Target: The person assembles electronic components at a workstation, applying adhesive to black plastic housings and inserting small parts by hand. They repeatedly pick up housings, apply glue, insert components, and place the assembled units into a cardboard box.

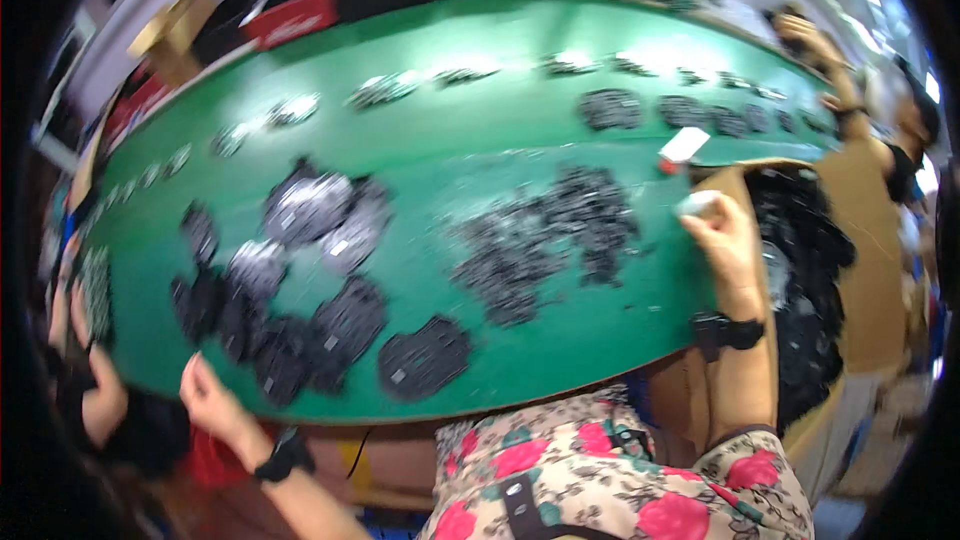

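Note:
My right hand (728, 245) is raised over the right side of the green table (410, 165), its fingers pinched on a small whitish round piece (699, 204). Beside it stands a white and red box-like item (684, 147). At the near left edge of the table is my left hand (212, 402), its fingertips pressed together; whatever they hold is too small to make out. Closest to that hand are black round plastic parts (282, 358), several of them overlapping. One black disc-shaped part (424, 358) lies by the front edge. A loose heap of small black pieces (545, 238) spreads across the middle.
An open cardboard box (868, 270) full of black parts (800, 290) stands at my right. Rows of small piles (385, 90) line the far side, with red and black bins (293, 15) behind. Other people's hands (815, 40) are at the far right and left edge.

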`<action>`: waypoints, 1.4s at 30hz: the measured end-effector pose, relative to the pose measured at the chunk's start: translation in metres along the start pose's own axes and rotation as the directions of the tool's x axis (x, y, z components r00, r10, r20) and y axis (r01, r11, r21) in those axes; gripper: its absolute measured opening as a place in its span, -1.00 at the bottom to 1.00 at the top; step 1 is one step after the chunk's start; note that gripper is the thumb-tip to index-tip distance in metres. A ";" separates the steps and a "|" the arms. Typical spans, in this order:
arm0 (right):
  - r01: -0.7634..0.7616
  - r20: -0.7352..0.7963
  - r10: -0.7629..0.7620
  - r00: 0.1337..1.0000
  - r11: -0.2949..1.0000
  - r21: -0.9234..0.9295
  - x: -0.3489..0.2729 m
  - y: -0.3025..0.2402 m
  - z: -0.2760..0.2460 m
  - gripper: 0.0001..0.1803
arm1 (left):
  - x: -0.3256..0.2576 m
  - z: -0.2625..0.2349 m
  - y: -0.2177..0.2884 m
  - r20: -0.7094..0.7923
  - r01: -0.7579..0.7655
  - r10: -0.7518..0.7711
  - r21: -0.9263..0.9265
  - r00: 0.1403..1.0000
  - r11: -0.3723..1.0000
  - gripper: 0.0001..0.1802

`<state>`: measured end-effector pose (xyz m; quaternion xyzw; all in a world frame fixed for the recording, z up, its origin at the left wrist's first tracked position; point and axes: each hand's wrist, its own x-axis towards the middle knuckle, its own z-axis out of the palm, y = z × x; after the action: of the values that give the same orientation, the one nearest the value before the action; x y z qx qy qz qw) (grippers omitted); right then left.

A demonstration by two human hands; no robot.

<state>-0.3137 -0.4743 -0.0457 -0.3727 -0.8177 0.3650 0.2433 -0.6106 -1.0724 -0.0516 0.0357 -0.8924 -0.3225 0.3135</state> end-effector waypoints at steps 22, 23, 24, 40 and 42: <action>0.574 0.647 -0.642 0.412 0.734 0.364 -0.101 -0.179 0.149 -0.56 | -0.028 0.028 0.023 -0.021 -0.020 0.018 -0.134 1.000 0.991 -0.90; 0.594 0.639 -0.653 0.406 0.720 0.359 -0.103 -0.178 0.152 -0.59 | -0.028 0.028 0.021 -0.023 -0.021 0.018 -0.135 1.000 0.991 -0.90; 0.613 0.631 -0.664 0.402 0.707 0.353 -0.104 -0.177 0.156 -0.62 | -0.027 0.028 0.020 -0.025 -0.024 0.021 -0.137 0.999 0.990 -0.90; 0.745 0.613 -0.716 0.334 0.599 0.293 -0.102 -0.206 0.165 -0.75 | -0.028 0.026 0.023 -0.036 -0.014 0.009 -0.147 0.999 0.989 -0.91; 0.751 0.590 -0.728 0.349 0.594 0.288 -0.096 -0.215 0.166 -0.75 | -0.028 0.027 0.023 -0.041 -0.021 0.015 -0.139 0.999 0.990 -0.92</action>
<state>-0.4599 -0.7168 0.0071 0.1858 -0.9305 0.3074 0.0714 -0.6002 -1.0322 -0.0692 0.0122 -0.8615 -0.3804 0.3361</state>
